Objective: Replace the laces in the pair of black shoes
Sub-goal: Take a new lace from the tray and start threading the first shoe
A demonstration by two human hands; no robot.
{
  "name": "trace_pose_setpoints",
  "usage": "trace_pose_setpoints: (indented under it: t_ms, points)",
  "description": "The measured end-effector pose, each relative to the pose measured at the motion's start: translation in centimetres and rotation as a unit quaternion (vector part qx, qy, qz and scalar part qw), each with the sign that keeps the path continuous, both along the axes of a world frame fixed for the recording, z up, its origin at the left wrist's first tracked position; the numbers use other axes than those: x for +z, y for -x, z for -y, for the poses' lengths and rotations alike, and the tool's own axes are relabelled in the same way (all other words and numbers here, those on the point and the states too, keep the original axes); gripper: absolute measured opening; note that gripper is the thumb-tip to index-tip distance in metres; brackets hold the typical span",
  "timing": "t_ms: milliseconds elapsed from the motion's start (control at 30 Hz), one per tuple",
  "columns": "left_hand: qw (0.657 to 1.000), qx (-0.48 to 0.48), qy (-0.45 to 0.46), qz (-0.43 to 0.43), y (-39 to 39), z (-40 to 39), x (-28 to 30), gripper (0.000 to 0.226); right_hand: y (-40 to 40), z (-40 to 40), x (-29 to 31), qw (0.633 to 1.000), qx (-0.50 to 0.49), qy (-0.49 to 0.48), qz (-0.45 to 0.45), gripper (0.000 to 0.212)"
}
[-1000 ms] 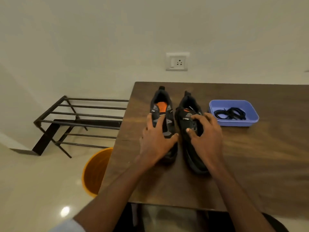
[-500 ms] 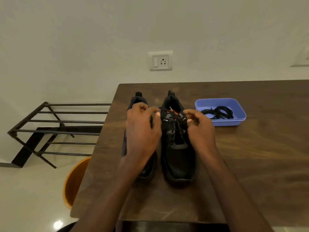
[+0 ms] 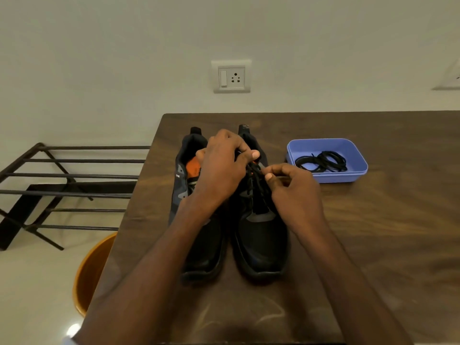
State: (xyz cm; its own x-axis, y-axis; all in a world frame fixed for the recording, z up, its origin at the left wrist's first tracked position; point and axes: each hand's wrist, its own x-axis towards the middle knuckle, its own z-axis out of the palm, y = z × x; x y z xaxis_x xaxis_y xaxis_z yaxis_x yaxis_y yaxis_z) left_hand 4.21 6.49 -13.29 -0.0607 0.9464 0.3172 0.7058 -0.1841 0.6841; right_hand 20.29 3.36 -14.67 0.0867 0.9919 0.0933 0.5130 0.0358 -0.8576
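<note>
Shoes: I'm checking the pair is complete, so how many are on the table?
2. The left shoe and the right shoe stand side by side on the table, toes toward the person; none seems hidden.

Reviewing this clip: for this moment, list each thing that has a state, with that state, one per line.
Right shoe: upright on the table, still laced.
Left shoe: upright beside it, tongue area hidden by the hand.
Left hand: curled, pinching at the right shoe's collar.
Right hand: pinching the lace.
Blue tray: open, holding coiled black laces.
Wall switch: position unclear.
</note>
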Motion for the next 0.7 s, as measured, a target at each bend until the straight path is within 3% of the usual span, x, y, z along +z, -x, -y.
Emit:
trace_pose_setpoints:
  t_ms: [100,233,400,500,567,700]
  points:
    - [0.997,0.018,-0.029,0.073,-0.3,0.2,0.3,0.024,0.3,0.1,-0.1,0.999,0.020,-0.006,0.025,0.019]
    - [0.983,0.055,-0.061,0.162,0.4,0.7,2.5,0.023,0.3,0.2,-0.2,0.999,0.003,-0.002,0.042,0.006]
    - [0.905,0.038,-0.052,0.420,2.1,3.2,5.0,0.024,-0.1,0.1,0.4,0.999,-0.005,0.029,-0.043,0.007]
    - [0.911,0.065,-0.049,0.404,3.0,4.5,3.8,0.023,0.3,0.2,1.0,0.984,-0.032,0.026,-0.172,0.009]
    - [0.929,0.084,-0.056,0.357,3.7,4.5,2.6,0.023,0.3,0.0,1.5,0.953,-0.060,0.037,-0.296,0.015]
    - [0.975,0.083,-0.075,0.191,5.1,4.0,1.3,0.019,-1.6,-0.5,2.1,0.822,-0.074,0.039,-0.563,0.026]
